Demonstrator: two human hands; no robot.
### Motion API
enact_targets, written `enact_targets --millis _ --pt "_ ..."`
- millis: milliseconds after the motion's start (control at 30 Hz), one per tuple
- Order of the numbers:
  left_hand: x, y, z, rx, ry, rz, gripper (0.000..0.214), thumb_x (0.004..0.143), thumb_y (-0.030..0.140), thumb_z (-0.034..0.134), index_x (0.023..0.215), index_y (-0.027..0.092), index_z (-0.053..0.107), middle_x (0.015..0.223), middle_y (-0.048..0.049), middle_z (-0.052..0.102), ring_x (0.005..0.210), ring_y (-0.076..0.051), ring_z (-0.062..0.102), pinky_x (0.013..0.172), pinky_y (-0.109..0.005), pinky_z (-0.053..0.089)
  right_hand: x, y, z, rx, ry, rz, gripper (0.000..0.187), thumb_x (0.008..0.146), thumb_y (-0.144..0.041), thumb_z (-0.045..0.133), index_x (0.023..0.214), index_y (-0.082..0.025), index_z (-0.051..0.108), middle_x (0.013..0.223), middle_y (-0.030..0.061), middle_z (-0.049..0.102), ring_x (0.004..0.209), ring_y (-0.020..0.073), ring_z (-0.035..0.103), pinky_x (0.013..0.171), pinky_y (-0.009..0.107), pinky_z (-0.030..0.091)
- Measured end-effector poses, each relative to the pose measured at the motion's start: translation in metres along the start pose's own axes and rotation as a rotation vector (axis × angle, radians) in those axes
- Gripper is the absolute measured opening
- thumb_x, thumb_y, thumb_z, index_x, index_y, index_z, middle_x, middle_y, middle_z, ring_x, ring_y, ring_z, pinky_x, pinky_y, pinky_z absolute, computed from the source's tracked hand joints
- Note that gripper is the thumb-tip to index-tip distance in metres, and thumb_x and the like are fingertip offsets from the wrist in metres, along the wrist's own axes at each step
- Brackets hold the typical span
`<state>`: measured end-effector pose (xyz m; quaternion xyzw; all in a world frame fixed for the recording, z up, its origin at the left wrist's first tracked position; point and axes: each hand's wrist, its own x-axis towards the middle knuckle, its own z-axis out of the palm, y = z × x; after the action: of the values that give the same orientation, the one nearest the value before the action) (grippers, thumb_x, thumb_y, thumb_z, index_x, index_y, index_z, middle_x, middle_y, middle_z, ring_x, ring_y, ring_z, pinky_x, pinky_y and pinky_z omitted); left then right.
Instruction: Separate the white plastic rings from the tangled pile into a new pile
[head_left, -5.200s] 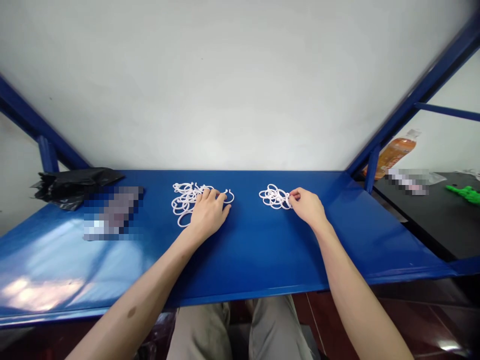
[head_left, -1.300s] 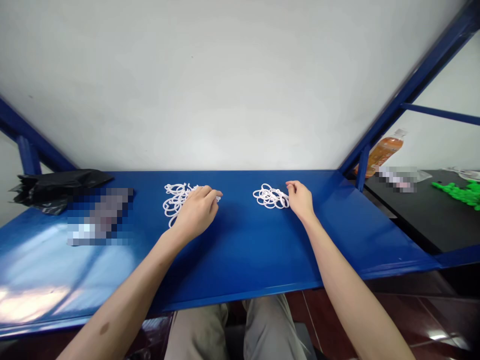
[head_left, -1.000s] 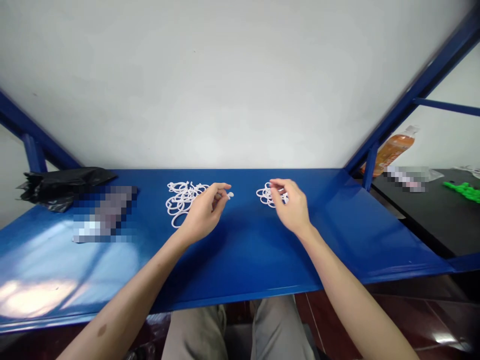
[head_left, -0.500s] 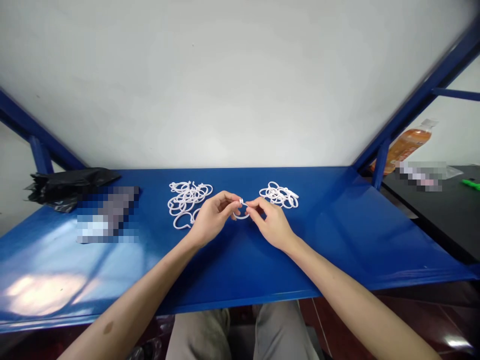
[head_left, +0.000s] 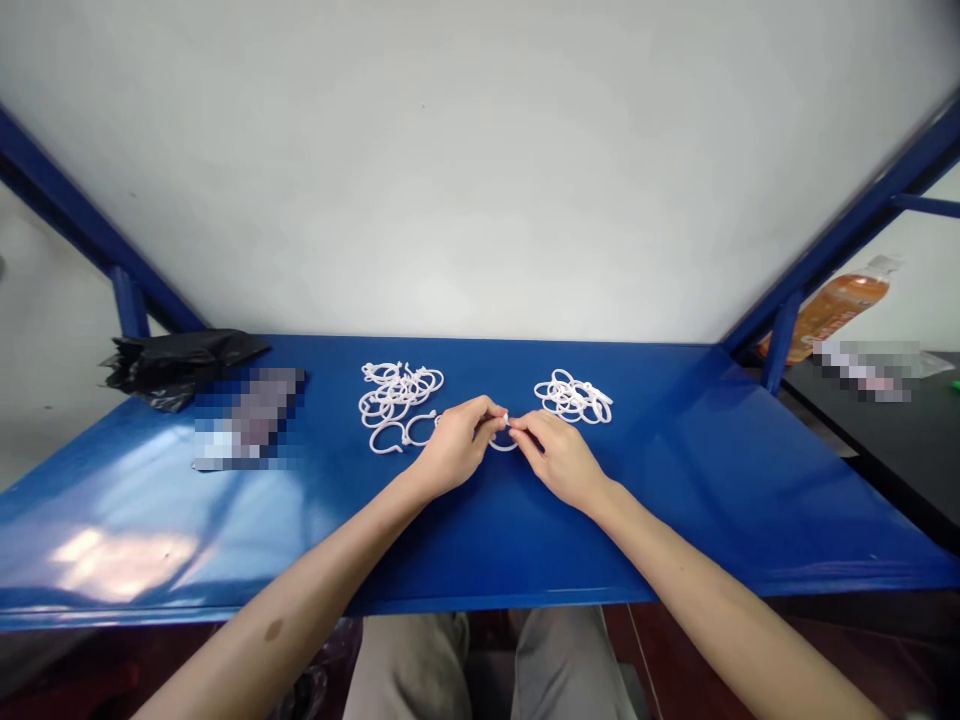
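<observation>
Between my two hands, above the blue table, is a white plastic curtain ring [head_left: 504,447]. My left hand [head_left: 461,445] is closed in a pinch on one end of it. From the other side, my right hand [head_left: 559,452] pinches the ring's other end with thumb and fingers. The fingertips nearly meet, and they hide most of the ring's upper part. Left of my hands lies a loose pile of similar rings [head_left: 390,395], the nearest ones with gaps in their loops. To the right is a second, tighter pile of white rings [head_left: 570,397].
The blue tabletop [head_left: 450,560] runs up to a pale wall [head_left: 480,180]. At its left lie a black plastic bag [head_left: 184,360] and a blurred dark flat object [head_left: 259,415]. A bottle of orange drink [head_left: 840,310] leans beyond the blue frame at right.
The fingertips of both hands have come closer together around the ring's ends. The whole view has shifted, so the table's contents appear farther right. Both hands keep their pinch.
</observation>
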<state>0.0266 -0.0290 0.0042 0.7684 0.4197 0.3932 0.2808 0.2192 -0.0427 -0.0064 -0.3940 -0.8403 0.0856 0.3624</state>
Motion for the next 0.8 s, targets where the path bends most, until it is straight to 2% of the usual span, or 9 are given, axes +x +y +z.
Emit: enact_targets --millis 100,167,300,367,467,567,800 --pt "0.007 -0.006 -0.009 0.236 0.031 0.09 0.018 0.099 0.03 0.052 0.105 0.021 0.066 0.103 -0.0072 0.073 0.096 -0.021 0.067 0.088 -0.037 0.053 0.008 0.007 -0.007 -0.084 0.09 0.052 0.02 0.103 -0.03 0.048 0.101 -0.024 0.067 0.096 0.0069 0.072 0.091 0.0234 0.067 0.081 0.039 0.055" --pt "0.011 -0.016 -0.019 0.461 0.105 0.1 0.024 0.101 0.032 0.049 0.11 0.019 0.066 0.105 -0.0102 0.072 0.103 -0.026 0.064 0.095 -0.043 0.049 0.012 0.015 -0.018 -0.136 0.197 0.11 0.021 0.102 -0.033 0.049 0.1 -0.023 0.068 0.097 0.0074 0.071 0.09 0.0229 0.067 0.08 0.037 0.054" --pt "0.013 -0.043 -0.039 0.819 0.296 -0.024 0.033 0.099 0.04 0.05 0.114 0.015 0.067 0.113 -0.0176 0.068 0.111 -0.034 0.058 0.098 -0.051 0.044 0.009 0.041 -0.045 -0.238 0.397 0.278 0.026 0.101 -0.036 0.049 0.1 -0.02 0.07 0.102 0.0092 0.068 0.081 0.0203 0.065 0.076 0.035 0.053" --pt "0.013 -0.054 -0.044 0.909 0.289 -0.082 0.036 0.098 0.044 0.05 0.107 0.015 0.069 0.109 -0.0186 0.067 0.11 -0.037 0.056 0.094 -0.051 0.044 0.006 0.054 -0.055 -0.3 0.44 0.363 0.028 0.099 -0.036 0.049 0.099 -0.019 0.071 0.1 0.0096 0.068 0.075 0.02 0.062 0.078 0.036 0.051" --pt "0.012 -0.06 -0.047 0.966 0.233 -0.099 0.031 0.097 0.038 0.05 0.096 0.016 0.07 0.105 -0.0181 0.067 0.107 -0.037 0.055 0.089 -0.05 0.043 0.002 0.069 -0.061 -0.34 0.467 0.469 0.03 0.097 -0.037 0.049 0.099 -0.018 0.071 0.098 0.0105 0.069 0.072 0.0209 0.06 0.078 0.039 0.049" --pt "0.011 -0.058 -0.048 0.982 0.219 -0.089 0.025 0.095 0.031 0.05 0.089 0.018 0.07 0.103 -0.0171 0.068 0.105 -0.036 0.055 0.087 -0.05 0.042 0.002 0.077 -0.061 -0.305 0.481 0.546 0.028 0.094 -0.038 0.051 0.101 -0.018 0.07 0.096 0.0102 0.071 0.072 0.0215 0.061 0.077 0.039 0.048" --pt "0.012 -0.039 -0.047 0.86 0.361 -0.044 0.022 0.095 0.033 0.048 0.085 0.022 0.065 0.092 -0.0116 0.07 0.097 -0.032 0.055 0.086 -0.047 0.037 0.003 0.084 -0.059 -0.163 0.469 0.634 0.024 0.089 -0.039 0.055 0.089 -0.019 0.069 0.086 0.009 0.073 0.073 0.022 0.064 0.076 0.038 0.05"
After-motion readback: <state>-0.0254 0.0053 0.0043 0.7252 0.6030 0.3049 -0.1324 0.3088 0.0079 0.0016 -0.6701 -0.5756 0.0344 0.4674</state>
